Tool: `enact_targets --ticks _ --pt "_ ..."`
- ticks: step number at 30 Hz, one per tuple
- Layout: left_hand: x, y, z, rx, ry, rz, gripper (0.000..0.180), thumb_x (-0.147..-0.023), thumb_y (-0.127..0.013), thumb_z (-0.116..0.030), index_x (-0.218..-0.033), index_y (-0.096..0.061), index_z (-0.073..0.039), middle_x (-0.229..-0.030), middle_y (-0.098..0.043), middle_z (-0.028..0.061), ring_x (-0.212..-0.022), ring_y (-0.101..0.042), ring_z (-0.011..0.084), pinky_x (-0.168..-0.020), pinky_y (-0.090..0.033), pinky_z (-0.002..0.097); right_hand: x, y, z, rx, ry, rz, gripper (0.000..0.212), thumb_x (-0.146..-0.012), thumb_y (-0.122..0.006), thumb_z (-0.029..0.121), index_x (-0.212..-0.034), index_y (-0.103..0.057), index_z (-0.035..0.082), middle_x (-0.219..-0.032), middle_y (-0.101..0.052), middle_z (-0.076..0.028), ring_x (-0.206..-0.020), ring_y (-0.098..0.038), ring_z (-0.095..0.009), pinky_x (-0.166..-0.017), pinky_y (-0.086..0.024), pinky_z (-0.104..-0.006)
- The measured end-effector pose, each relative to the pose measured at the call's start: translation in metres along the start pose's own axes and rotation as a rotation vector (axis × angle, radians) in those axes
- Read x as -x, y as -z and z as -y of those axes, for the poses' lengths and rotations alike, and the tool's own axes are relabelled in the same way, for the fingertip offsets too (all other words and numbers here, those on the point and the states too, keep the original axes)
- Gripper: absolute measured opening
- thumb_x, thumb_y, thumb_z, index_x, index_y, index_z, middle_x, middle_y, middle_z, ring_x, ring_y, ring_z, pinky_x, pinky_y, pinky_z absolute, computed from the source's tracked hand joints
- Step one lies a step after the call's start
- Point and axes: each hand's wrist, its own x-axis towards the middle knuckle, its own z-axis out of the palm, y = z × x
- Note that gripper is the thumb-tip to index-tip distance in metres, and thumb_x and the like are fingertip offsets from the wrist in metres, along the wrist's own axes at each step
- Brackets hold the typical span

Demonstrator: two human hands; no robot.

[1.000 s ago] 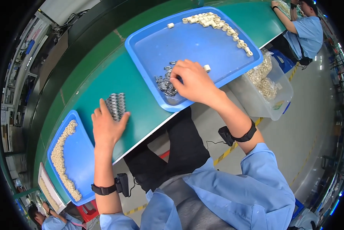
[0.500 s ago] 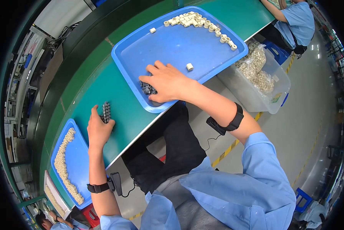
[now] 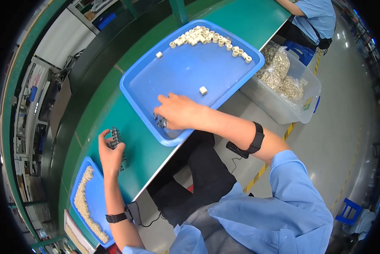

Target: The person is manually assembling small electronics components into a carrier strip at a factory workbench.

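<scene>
My left hand (image 3: pixel 111 154) is closed around a dark toothed strip of small metal parts (image 3: pixel 115 134) above the green table. Part of the strip sticks up past the fingers, and dark bits show below the thumb. My right hand (image 3: pixel 177 111) is inside the large blue tray (image 3: pixel 149 91), near its front left corner. Its fingers curl over a cluster of small dark metal parts (image 3: pixel 160 122), partly hidden by the palm. In the same tray, one short white ring (image 3: pixel 203 90) lies away from the hand, and many more white rings (image 3: pixel 198 36) are heaped along the far side.
A smaller blue tray (image 3: pixel 97 186) with a band of small beige pieces (image 3: pixel 84 205) stands at the left on the green table (image 3: pixel 149 154). Right of the table, a clear plastic bin (image 3: pixel 266 99) holds bags of beige pieces (image 3: pixel 279 70). A co-worker (image 3: pixel 310 19) sits at the far right.
The view has shifted, so trays and table appear lower. My right-hand fingers have drawn in over the dark parts. My left hand still holds its strip, with more of it showing.
</scene>
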Motion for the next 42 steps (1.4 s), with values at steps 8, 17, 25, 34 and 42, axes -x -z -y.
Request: enact_targets --ticks 8,17,25,34,42 --pt "-0.107 -0.033 -0.145 -0.089 -0.642 0.054 0.068 -0.071 -0.069 -0.015 -0.136 -0.051 -0.009 -0.112 -0.067 0.0218 -0.1 -0.067 0.0423 -0.085 -0.054 0.05 -0.001 0.004 -0.022 -0.216 0.006 -0.027 0.024 -0.073 -0.066 0.002 -0.095 -0.074 0.005 -0.101 -0.062 -0.016 -0.099 -0.063 -0.038 -0.088 -0.053 -0.0476" --pt "-0.129 -0.116 -0.152 -0.405 -0.863 0.295 0.072 -0.077 -0.068 -0.017 -0.146 -0.048 -0.014 -0.125 -0.063 0.0182 -0.109 -0.063 0.0422 -0.095 -0.053 0.0493 0.012 0.012 -0.05 -0.411 -0.055 -0.088 0.025 -0.075 -0.075 0.008 -0.099 -0.077 0.004 -0.105 -0.07 -0.017 -0.103 -0.067 -0.036 -0.092 -0.054 -0.044" --pt "-0.114 -0.028 -0.123 -0.298 -1.011 -0.046 0.064 -0.089 -0.066 -0.034 -0.147 -0.05 -0.01 -0.145 -0.055 0.0178 -0.129 -0.055 0.0378 -0.105 -0.044 0.0519 -0.009 0.039 -0.044 -0.496 -0.052 -0.141 0.031 -0.077 -0.079 0.011 -0.105 -0.077 0.0 -0.1 -0.071 -0.017 -0.096 -0.07 -0.032 -0.087 -0.055 -0.0409" --pt "0.03 0.179 0.08 -0.199 -0.308 0.034 0.027 -0.102 -0.057 -0.014 -0.125 -0.063 0.0 -0.116 -0.07 0.0172 -0.111 -0.067 0.0335 -0.097 -0.051 0.0391 -0.077 -0.024 0.101 -0.35 0.224 0.102 0.021 -0.083 -0.075 0.016 -0.1 -0.077 0.002 -0.104 -0.069 -0.015 -0.104 -0.066 -0.032 -0.091 -0.052 -0.0411" --pt "0.109 0.186 0.247 -0.303 -0.247 -0.119 0.027 -0.091 -0.067 -0.01 -0.116 -0.068 -0.001 -0.112 -0.069 0.0161 -0.105 -0.065 0.0345 -0.093 -0.051 0.0423 -0.073 -0.084 0.144 -0.067 0.12 -0.018 0.016 -0.086 -0.07 0.014 -0.098 -0.076 0.006 -0.109 -0.066 -0.01 -0.109 -0.061 -0.03 -0.095 -0.05 -0.0432"
